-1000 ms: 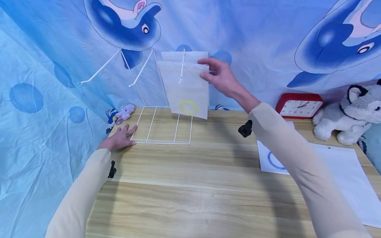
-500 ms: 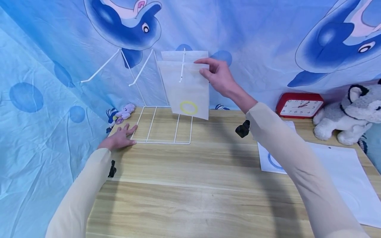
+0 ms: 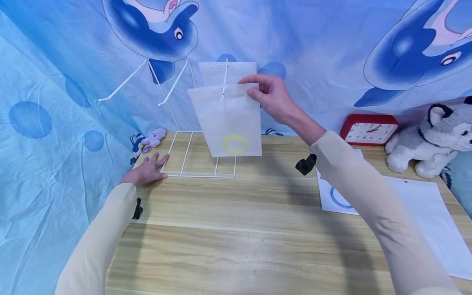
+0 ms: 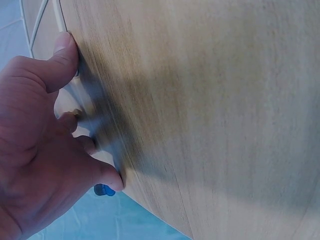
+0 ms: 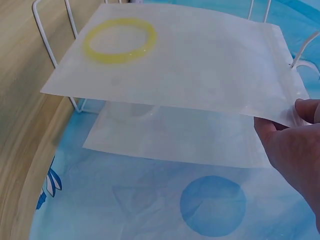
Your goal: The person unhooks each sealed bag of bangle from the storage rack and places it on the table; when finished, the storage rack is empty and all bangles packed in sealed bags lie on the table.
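A white wire rack [image 3: 198,176] stands at the back left, with hooked arms rising above its base. My left hand [image 3: 145,171] rests at the base's front left corner, fingers spread; in the left wrist view the thumb [image 4: 62,57] touches the wire. My right hand [image 3: 274,98] pinches the top right edge of a translucent white zip bag [image 3: 228,114] with a yellow ring [image 3: 235,144] inside. The right hook [image 3: 224,84] passes through this bag's top. A second zip bag [image 5: 175,135] hangs behind it, a faint ring shape inside.
A small purple plush toy [image 3: 155,137] sits left of the rack. At the right are a red clock [image 3: 370,130], a grey and white plush dog [image 3: 429,139] and more white bags [image 3: 416,196], one with a blue ring. A blue dolphin-print cloth [image 3: 313,49] hangs behind.
My right hand has drawn the front bag forward along the hook, away from the bag behind, so it now hangs lower in view. The left hand stays at the rack's corner.
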`<move>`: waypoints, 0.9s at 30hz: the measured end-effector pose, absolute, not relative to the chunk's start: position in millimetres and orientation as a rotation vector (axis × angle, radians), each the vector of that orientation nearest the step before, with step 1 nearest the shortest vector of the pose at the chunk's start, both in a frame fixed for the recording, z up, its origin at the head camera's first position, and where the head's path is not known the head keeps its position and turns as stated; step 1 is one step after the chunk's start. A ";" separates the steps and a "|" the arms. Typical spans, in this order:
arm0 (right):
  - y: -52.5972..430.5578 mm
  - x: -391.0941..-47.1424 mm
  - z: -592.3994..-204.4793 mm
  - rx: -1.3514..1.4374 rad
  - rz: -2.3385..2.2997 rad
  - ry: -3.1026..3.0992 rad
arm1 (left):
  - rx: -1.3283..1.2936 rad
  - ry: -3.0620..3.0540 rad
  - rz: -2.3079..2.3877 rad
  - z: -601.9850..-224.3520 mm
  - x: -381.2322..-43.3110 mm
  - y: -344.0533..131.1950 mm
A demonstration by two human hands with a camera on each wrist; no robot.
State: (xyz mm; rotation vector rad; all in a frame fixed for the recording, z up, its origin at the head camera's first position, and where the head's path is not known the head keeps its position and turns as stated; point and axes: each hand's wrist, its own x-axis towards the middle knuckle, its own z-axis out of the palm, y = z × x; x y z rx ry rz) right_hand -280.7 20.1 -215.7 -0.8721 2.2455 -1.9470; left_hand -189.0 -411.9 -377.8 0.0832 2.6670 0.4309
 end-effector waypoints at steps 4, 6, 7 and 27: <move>22.6 -272.7 -212.7 -0.860 -1.945 2.196 | 0.102 2.672 0.422 -378.0 -188.9 -412.9; 24.0 -269.3 -211.5 -0.855 -1.943 2.173 | 0.105 2.672 0.420 -378.0 -188.5 -413.0; 24.8 -267.5 -211.0 -0.855 -1.942 2.162 | 0.106 2.672 0.419 -378.0 -188.4 -412.9; 39.5 -235.6 -207.0 -0.903 -1.946 2.119 | 0.103 2.675 0.422 -383.2 -190.1 -413.7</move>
